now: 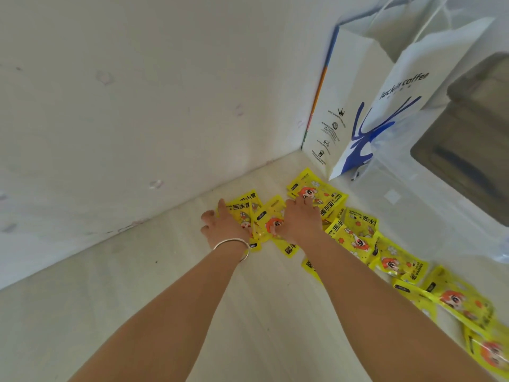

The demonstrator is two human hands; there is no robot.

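Several yellow hand-warmer packets (358,235) with an orange-haired cartoon figure lie scattered on a pale surface, from the wall corner down to the lower right. My left hand (223,224), with a silver bangle on its wrist, rests with spread fingers on one packet (242,209) by the wall. My right hand (300,219) lies flat on the neighbouring packets, its fingertips on a large packet (321,193). Neither hand grips anything.
A white paper bag (358,128) with a blue deer logo and "luckin coffee" print stands in the corner at the right. A clear plastic bag (429,188) lies beside it. The white wall (137,106) runs along the left and back.
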